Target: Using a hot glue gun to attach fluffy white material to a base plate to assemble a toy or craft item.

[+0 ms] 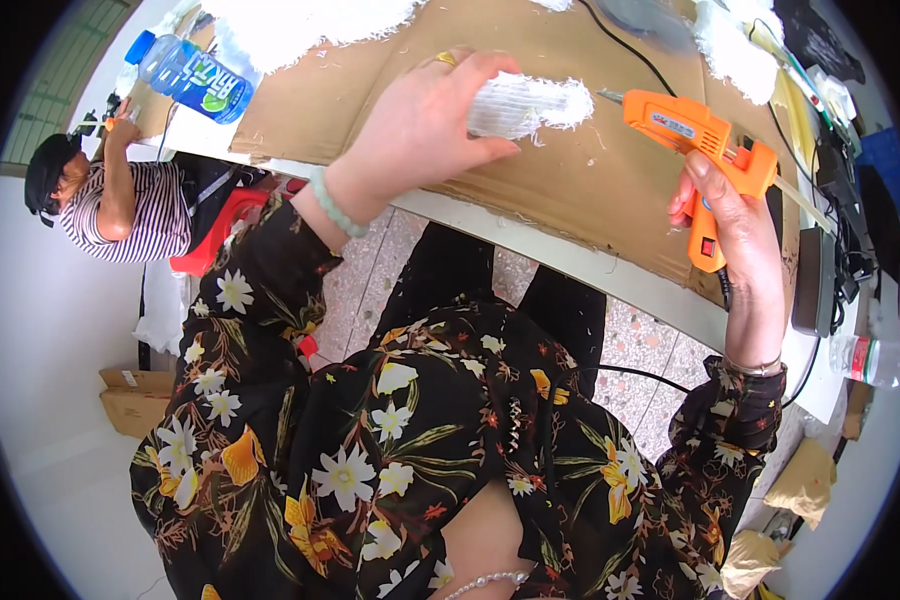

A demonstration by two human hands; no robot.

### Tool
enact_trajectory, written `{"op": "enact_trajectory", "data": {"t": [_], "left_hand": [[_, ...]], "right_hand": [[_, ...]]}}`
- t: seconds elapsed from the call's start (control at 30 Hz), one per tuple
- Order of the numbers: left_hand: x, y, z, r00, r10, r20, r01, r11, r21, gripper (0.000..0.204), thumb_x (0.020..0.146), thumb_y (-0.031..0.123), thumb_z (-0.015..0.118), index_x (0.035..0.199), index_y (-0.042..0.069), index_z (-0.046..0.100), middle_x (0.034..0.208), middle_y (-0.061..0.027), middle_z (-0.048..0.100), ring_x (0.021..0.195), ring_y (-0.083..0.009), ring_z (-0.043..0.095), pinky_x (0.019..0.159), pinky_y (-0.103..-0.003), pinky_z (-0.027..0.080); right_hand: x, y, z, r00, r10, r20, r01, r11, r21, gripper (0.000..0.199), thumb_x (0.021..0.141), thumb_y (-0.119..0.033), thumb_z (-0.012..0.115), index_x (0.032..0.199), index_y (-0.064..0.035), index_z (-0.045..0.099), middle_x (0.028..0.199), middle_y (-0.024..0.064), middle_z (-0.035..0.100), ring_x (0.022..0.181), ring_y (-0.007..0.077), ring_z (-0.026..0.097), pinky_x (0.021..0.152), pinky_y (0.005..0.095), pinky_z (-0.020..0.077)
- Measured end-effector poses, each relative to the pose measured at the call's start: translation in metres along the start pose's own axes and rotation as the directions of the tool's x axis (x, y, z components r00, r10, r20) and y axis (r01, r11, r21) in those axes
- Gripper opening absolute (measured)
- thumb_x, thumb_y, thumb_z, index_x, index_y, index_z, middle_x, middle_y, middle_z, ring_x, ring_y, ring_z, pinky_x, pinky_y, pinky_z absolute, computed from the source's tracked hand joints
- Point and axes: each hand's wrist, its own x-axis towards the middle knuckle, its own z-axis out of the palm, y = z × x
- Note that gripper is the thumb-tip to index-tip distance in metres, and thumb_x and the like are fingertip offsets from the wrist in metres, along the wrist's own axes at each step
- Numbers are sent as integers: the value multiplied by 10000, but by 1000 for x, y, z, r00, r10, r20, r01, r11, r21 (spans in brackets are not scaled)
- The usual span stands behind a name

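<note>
While I watch through the head camera, my left hand (420, 125) sits at about 12 o'clock in the frame, fingers curled around a white fluffy piece (525, 105) with a ribbed white body and frayed fuzzy edges. The thumb lies under it and the fingers wrap over its near end, so the hand is closed on it. A gold ring shows on one finger, and a pale green bead bracelet (332, 207) circles the wrist.

Toward 2 o'clock, my right hand (735, 225) grips the handle of an orange glue gun (695, 135). Its metal nozzle points toward 9 o'clock, at the fuzzy end of the white piece; the tip is just beside that end, and I cannot tell whether they touch. A pale glue stick juts out of the gun's back toward 3 o'clock.

Both hands hover over a brown cardboard sheet (570, 190) that covers the white table (610, 275). More white fluffy material (300, 25) is heaped at 11 o'clock on the cardboard, and a blue plastic bottle (195, 78) lies on its side toward 10 o'clock. At 9 o'clock another person in a striped shirt (130, 215) sits at the table's far end. A black cable (625, 50) runs across the cardboard near 1 o'clock.
</note>
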Motion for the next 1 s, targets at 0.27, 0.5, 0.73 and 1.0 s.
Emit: {"op": "enact_trajectory", "data": {"t": [0.27, 0.5, 0.73, 1.0], "left_hand": [[8, 16, 19, 953, 297, -62, -282, 942, 183, 419, 668, 123, 704, 1045, 111, 520, 760, -49, 593, 849, -264, 566, 780, -348, 424], [15, -8, 23, 938, 305, -166, -266, 938, 220, 320, 673, 78, 631, 978, 127, 549, 583, 7, 547, 810, -210, 560, 740, -351, 417], [14, 3, 24, 939, 331, -92, -312, 934, 176, 282, 698, 66, 588, 967, 145, 553, 573, 9, 526, 803, -207, 540, 747, -369, 391], [25, -5, 29, 908, 413, -63, -392, 894, 216, 262, 690, 41, 584, 937, 126, 559, 568, 5, 527, 698, -190, 532, 720, -346, 389]], "right_hand": [[4, 0, 6, 999, -6, 32, 6, 1000, 1, 323, 846, -368, 607, 832, -47, 574, 650, 41, 565, 592, 126, 548, 567, 254, 442], [6, -1, 7, 997, -35, 63, 33, 999, 37, 338, 842, -373, 612, 878, -38, 575, 654, 42, 567, 595, 125, 548, 570, 254, 441], [5, 5, 1, 997, -49, 60, 49, 999, -3, 332, 845, -358, 614, 903, -33, 573, 657, 41, 570, 591, 122, 547, 566, 252, 441], [7, 10, 1, 994, -81, 79, 79, 997, 19, 341, 848, -354, 612, 938, -28, 569, 647, 40, 570, 587, 118, 547, 561, 251, 442]]}}
